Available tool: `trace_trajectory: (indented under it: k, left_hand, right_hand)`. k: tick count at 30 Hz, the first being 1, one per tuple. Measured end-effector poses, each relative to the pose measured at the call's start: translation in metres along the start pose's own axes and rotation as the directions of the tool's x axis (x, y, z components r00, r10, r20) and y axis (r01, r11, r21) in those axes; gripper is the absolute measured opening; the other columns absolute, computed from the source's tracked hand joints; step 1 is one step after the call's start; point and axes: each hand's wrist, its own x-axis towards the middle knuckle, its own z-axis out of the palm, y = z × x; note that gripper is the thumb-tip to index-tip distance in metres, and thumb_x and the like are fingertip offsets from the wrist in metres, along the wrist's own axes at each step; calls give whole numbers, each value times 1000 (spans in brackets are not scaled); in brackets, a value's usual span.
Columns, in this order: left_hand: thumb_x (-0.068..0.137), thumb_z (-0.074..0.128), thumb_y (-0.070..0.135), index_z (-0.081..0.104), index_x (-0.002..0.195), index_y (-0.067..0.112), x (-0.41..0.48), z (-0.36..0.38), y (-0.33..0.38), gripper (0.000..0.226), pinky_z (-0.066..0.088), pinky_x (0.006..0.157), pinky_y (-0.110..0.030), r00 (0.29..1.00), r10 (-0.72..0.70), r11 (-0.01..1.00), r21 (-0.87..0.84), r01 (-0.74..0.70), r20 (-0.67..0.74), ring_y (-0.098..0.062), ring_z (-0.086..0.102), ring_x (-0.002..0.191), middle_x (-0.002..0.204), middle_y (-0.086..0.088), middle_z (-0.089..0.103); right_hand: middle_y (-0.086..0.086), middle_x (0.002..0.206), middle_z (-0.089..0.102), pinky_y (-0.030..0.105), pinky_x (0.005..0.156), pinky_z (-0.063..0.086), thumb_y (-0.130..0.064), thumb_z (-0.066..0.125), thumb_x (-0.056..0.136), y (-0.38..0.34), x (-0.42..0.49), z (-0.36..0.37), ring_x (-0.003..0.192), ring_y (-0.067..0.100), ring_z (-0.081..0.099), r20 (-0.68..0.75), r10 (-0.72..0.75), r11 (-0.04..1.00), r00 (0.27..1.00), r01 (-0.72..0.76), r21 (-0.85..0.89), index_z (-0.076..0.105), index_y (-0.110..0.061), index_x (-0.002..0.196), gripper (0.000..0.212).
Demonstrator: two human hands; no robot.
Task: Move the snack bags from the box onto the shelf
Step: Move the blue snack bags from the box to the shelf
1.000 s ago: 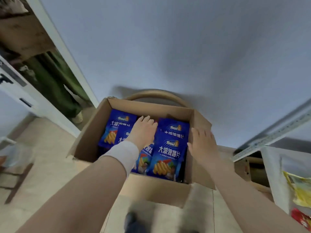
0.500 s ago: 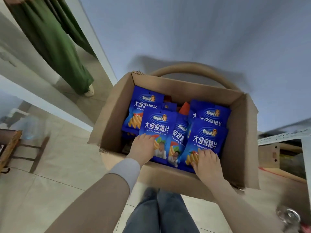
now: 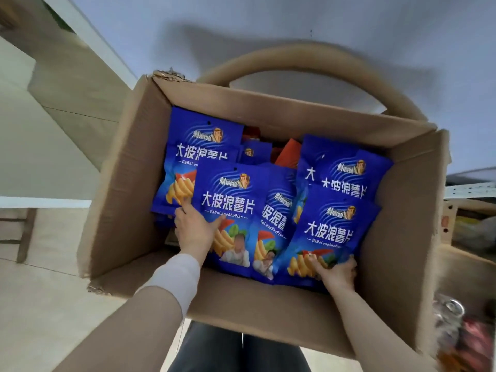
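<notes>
Open cardboard box (image 3: 128, 197) fills the middle of the head view, flaps up, tilted towards the camera. It is packed with blue snack bags (image 3: 346, 170) standing more or less upright and overlapping, printed fronts facing the camera. A few red packs (image 3: 288, 154) show behind them at the far wall of the box.

Left hand (image 3: 193, 232) is inside the box and grips the centre bag (image 3: 230, 200) by its lower left edge. Its thumb (image 3: 218, 224) lies on the front, the other fingers curl behind, and the index tip touches the bag at back left (image 3: 198, 146). A white sleeve (image 3: 174, 280) covers the wrist.

Right hand (image 3: 335, 272) is at the near right corner. Its fingers (image 3: 316, 264) curl over the bottom edge of the right bag (image 3: 330, 232), pinching it. Cannot tell if either bag is lifted clear of the others.

All bags seen are in the box. A shelf (image 3: 469, 189) rail shows at the right edge beside the box; what is on it is blurred.

Curved tan chair back (image 3: 295, 57) sits behind the box against a pale wall (image 3: 268, 17). Legs (image 3: 236, 353) in dark trousers are below the box. Tiled floor (image 3: 40, 291) is at left, with a wooden stool (image 3: 24, 226) at the frame edge.
</notes>
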Motion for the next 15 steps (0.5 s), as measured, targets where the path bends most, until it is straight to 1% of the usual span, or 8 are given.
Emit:
trace_trajectory:
  k: [3,6,7,9,11,12,13,15]
  left_hand:
    - [67,82,34,30,136,18,5,-3,-3,88,43,98,-47,999,24,990,-138,-20,28,-28,46,125,134,-8,47]
    - [68,83,24,36,132,18,3,-14,-2,79,45,92,-39,986,61,956,-292,-12,156,-20,53,117,126,-3,56]
    - [68,82,21,41,129,18,3,-18,-2,73,46,90,-36,976,75,944,-329,-4,205,-18,55,113,122,-1,58]
    - [72,79,16,49,117,18,3,-27,-2,54,47,84,-32,950,89,921,-389,35,298,-17,58,105,111,0,61]
    - [76,75,14,53,110,16,1,-32,-2,41,49,79,-31,929,82,897,-433,89,360,-14,61,94,103,1,62]
    - [78,74,13,53,109,17,1,-32,-2,38,49,77,-31,922,83,885,-453,106,378,-12,61,89,99,3,63]
    - [79,73,12,52,108,17,1,-32,-2,36,50,76,-30,917,90,876,-470,114,390,-11,60,87,95,5,62]
    - [80,71,11,51,109,17,0,-33,1,35,49,70,-26,912,119,863,-495,101,393,-12,59,88,91,8,60]
  right_hand:
    - [22,143,31,48,110,29,-30,86,61,2,-2,1,134,37,29,-74,26,1000,997,-26,7,18,-4,144,111]
    - [20,131,47,49,101,41,-30,89,55,6,-7,-5,122,37,46,-93,35,999,995,-33,27,35,-4,133,98]
    - [19,125,54,46,96,45,-29,89,56,7,-9,-8,115,36,53,-74,40,999,996,-37,30,42,-3,127,89]
    - [15,110,64,38,82,52,-25,86,62,10,-10,-14,96,31,63,24,30,997,999,-31,65,55,-4,113,63]
    - [9,92,67,20,61,52,-17,76,76,8,-13,-19,72,17,63,138,-8,989,990,-13,149,61,-6,99,30]
    - [7,85,66,15,52,49,-14,71,81,8,-13,-20,66,12,60,172,-37,982,984,4,191,61,-8,94,18]
    - [5,84,66,14,51,48,-12,68,84,8,-13,-20,65,9,59,193,-58,978,979,18,206,61,-10,91,11]
    - [7,92,67,24,67,50,-14,67,84,4,-16,-20,75,14,62,218,-101,972,971,50,230,62,-12,94,11]
